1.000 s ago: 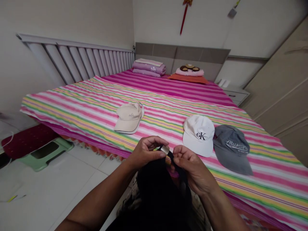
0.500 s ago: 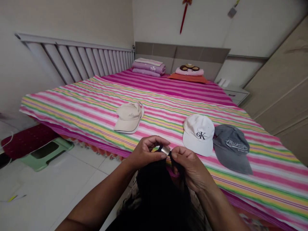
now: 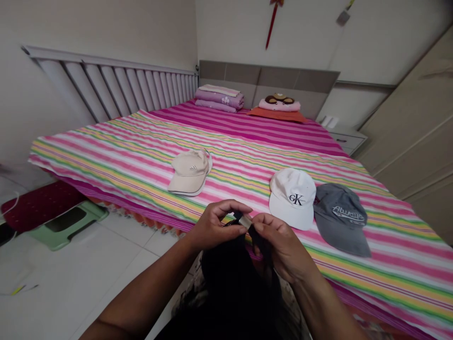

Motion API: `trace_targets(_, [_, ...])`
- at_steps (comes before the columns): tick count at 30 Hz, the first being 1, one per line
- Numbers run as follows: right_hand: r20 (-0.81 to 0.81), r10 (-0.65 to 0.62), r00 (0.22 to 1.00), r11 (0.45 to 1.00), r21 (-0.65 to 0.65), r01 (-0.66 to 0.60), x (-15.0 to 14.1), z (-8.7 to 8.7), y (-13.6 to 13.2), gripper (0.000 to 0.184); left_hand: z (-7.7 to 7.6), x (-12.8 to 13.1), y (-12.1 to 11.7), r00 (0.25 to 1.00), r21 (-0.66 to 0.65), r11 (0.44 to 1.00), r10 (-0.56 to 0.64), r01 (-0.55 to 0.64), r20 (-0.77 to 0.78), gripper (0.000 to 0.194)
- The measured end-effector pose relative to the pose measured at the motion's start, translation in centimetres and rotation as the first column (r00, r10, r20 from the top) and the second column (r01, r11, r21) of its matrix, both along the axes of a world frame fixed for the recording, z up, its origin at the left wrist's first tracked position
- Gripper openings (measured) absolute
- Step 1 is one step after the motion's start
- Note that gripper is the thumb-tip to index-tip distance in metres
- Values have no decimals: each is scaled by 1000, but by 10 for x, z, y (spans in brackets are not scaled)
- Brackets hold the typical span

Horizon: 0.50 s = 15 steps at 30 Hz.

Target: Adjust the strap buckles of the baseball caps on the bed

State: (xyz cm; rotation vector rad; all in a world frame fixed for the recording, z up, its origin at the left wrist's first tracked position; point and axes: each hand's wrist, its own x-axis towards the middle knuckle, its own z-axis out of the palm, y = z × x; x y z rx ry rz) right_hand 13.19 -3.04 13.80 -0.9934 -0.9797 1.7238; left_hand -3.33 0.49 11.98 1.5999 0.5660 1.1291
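Note:
Just past the bed's near edge, my left hand [image 3: 216, 224] pinches a silver metal buckle [image 3: 245, 221] on a dark strap [image 3: 255, 236] between thumb and fingers. Close beside it, my right hand [image 3: 279, 241] grips the strap at the buckle's other side, fingers closed. The dark material hanging below merges with my black clothing, so its shape cannot be made out. A white cap [image 3: 293, 198] with "CK" lettering lies to the right on the bed, touching a grey cap [image 3: 340, 219]. Farther left rests a beige cap [image 3: 191, 172].
A striped sheet [image 3: 141, 156] covers the bed. Folded purple bedding [image 3: 219, 99] and a pink pillow [image 3: 279, 105] sit by the headboard [image 3: 283, 82]. A slatted rail [image 3: 116, 85] runs along the left. On the floor stands a green stool [image 3: 67, 226].
Both hands stay almost in place. The buckle and strap have tilted slightly between the fingers; the caps have not moved.

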Motion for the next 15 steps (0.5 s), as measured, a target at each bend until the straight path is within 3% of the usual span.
trace_targets(3, [-12, 81, 997, 997, -16, -82, 3, -2, -1, 24, -1, 0, 1, 1000, 2, 1000, 18, -18, 25, 35])
trace_targets(9, [-4, 56, 998, 998, 18, -56, 1, -4, -2, 23, 3, 0, -1, 997, -37, 997, -72, 71, -38, 39])
trace_targets(15, [-38, 140, 989, 989, -39, -141, 6, -4, -2, 23, 4, -1, 1, 999, -14, 999, -43, 43, 18, 39])
